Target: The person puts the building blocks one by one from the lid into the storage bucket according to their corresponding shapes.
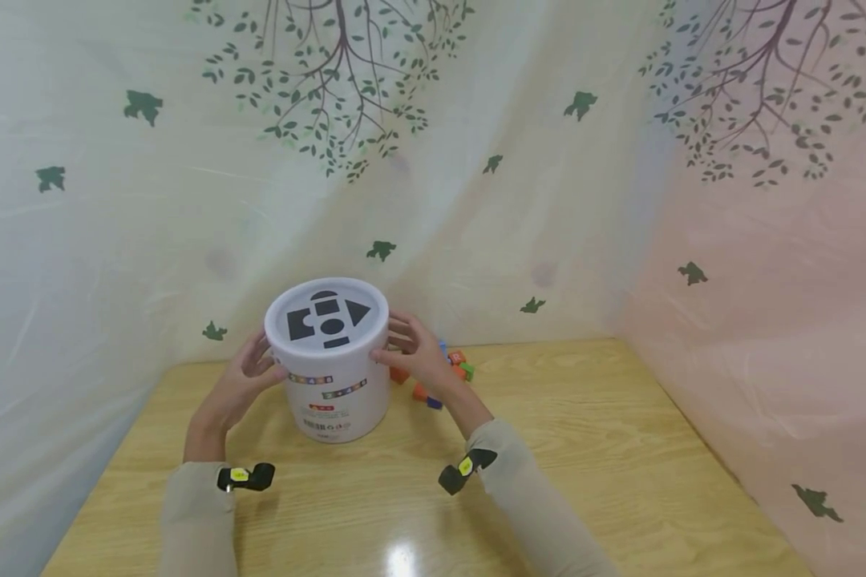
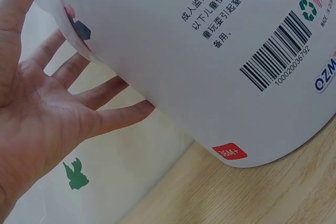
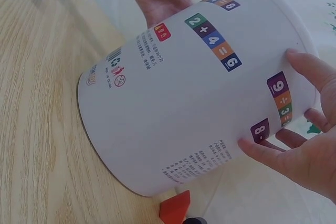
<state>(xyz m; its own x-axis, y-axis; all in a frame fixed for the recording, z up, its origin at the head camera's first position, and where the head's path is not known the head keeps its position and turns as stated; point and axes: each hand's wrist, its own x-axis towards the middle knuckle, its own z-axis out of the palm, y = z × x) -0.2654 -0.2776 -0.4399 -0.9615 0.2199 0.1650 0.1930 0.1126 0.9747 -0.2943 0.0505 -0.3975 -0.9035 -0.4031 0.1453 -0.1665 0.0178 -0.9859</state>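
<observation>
A white shape-sorter bucket [image 1: 339, 401] stands upright at the back of the table, its lid [image 1: 299, 348] pierced by several dark cut-out shapes. Printed sums and a barcode mark its side. My left hand [image 1: 240, 385] holds it on the left near the rim, thumb in front. In the left wrist view the fingers [image 2: 113, 116] are spread, tips against the wall. On the right, my right hand [image 1: 422, 357] grips the upper wall with the thumb on the front; the right wrist view shows its fingers [image 3: 262, 153] curved around the side.
Colourful toy blocks [image 1: 459, 371] lie behind and right of the bucket, partly hidden by my right hand; a red block [image 3: 175, 207] is close to its base. The wooden table [image 1: 584, 449] ends at a printed curtain [image 1: 462, 232] at the back and sides.
</observation>
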